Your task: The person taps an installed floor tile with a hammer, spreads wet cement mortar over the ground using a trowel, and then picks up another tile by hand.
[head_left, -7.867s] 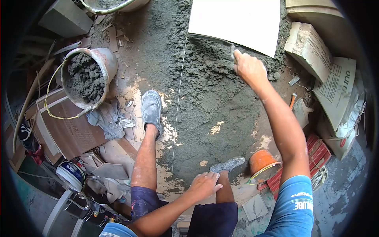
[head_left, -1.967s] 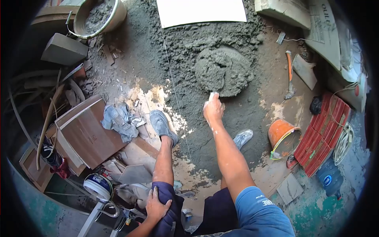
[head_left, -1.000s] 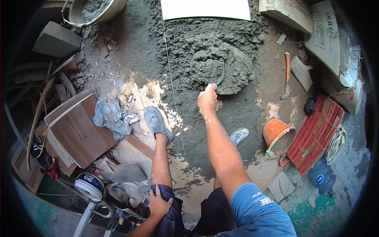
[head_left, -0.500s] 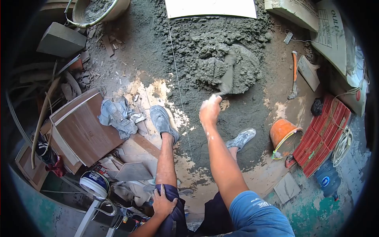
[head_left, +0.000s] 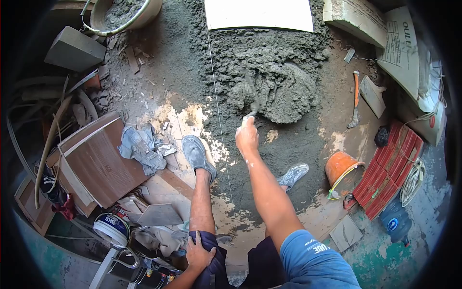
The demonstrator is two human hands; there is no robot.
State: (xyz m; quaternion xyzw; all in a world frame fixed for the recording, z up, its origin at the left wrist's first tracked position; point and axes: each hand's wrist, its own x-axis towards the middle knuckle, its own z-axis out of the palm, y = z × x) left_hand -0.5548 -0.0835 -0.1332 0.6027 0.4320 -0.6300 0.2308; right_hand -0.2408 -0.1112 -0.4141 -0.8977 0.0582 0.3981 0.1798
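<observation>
My right hand (head_left: 247, 137) is closed around the handle of a trowel (head_left: 253, 109), whose mortar-coated blade is partly lost in the grey mix. Wet mortar (head_left: 288, 91) lies in a mound just beyond that hand, smoothed on its right side and lumpy elsewhere. A white tile (head_left: 260, 13) rests on the mortar bed at the top of the view. My left hand (head_left: 199, 252) lies on my knee with its fingers spread, holding nothing. A thin string line (head_left: 215, 86) runs lengthwise past the mound's left side.
On the left are a mortar bucket (head_left: 126, 19), a grey block (head_left: 75, 49), stacked brown tiles (head_left: 106, 161) and a rag (head_left: 142, 147). To the right are an orange-handled hammer (head_left: 356, 96), an orange bucket (head_left: 342, 168), red tiles (head_left: 390, 168) and a water bottle (head_left: 395, 224).
My right hand and the trowel have moved left across the front of the mound. More of the mound's smooth right side shows. My left hand stays on the knee.
</observation>
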